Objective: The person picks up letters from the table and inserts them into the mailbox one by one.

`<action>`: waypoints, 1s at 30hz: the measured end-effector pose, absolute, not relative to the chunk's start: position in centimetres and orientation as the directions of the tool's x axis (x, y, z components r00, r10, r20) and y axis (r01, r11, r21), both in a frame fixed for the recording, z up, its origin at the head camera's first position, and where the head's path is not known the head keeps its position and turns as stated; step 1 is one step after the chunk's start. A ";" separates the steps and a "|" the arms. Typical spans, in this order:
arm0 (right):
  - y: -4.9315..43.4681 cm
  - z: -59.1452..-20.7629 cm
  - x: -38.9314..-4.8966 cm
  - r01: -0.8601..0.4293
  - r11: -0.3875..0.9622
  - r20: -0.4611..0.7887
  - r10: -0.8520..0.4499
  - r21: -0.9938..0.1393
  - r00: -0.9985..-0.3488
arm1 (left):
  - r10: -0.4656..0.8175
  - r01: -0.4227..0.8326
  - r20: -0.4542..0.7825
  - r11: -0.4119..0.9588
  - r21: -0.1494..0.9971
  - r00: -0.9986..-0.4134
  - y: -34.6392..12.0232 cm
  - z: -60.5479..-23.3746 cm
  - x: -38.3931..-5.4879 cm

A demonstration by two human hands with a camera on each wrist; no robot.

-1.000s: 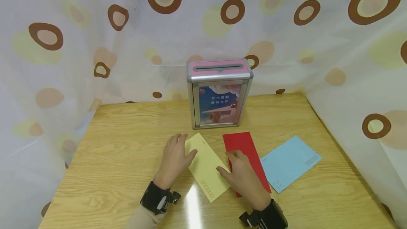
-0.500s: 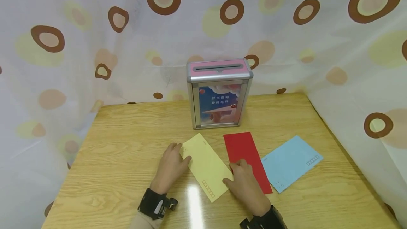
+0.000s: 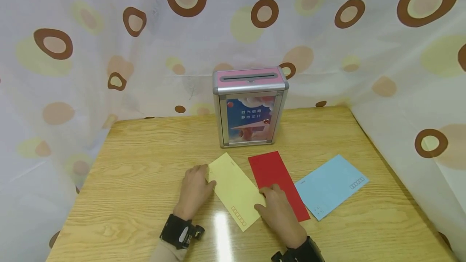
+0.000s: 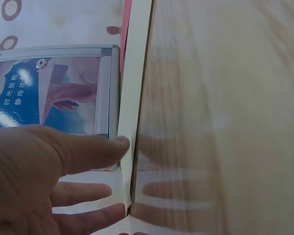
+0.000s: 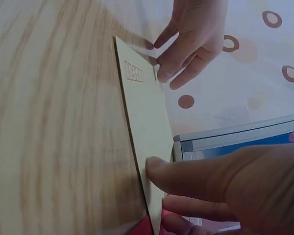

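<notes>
A yellow envelope [image 3: 233,191] lies slanted on the table, with a row of orange postcode boxes at its near end. My left hand [image 3: 194,189] is at its upper left edge, fingers fairly straight and thumb tip touching the paper in the left wrist view. At the right edge my right hand [image 3: 278,211] pinches the envelope, thumb on its face and the other fingers bent beyond the edge, partly hidden. Under that hand and beside the yellow one is a red envelope [image 3: 267,169]. A light blue envelope [image 3: 331,187] lies farther right, touching the red one's side.
Behind the envelopes stands a silver-framed letter box [image 3: 251,108] with a pink top, a slot and a picture front. The wooden table [image 3: 145,153] reaches back to a hanging sheet [image 3: 174,43] printed with brown rings, which also closes off both sides.
Both hands have come down to the yellow envelope's edges, the left drawing back slightly toward me. In the last half second the red envelope has slid a little left at its far end.
</notes>
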State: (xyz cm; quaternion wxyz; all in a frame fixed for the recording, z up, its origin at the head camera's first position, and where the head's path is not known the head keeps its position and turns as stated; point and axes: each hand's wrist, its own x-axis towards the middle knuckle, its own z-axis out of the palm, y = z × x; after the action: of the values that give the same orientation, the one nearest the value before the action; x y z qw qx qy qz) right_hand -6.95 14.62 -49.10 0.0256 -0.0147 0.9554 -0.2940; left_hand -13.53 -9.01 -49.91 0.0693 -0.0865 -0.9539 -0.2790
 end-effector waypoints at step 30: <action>14.9 -48.6 -6.4 -0.089 0.719 0.059 -0.067 -0.689 -0.996 | 0.020 0.373 0.393 0.360 0.855 -0.919 -10.5 -45.2 -13.1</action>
State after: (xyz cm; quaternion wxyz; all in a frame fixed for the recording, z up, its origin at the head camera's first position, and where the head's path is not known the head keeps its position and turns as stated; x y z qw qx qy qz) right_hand -6.42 14.92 -48.62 -0.0150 -0.0422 0.9270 -0.3723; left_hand -13.08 -10.55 -45.16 0.1597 -0.1216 -0.8091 -0.5523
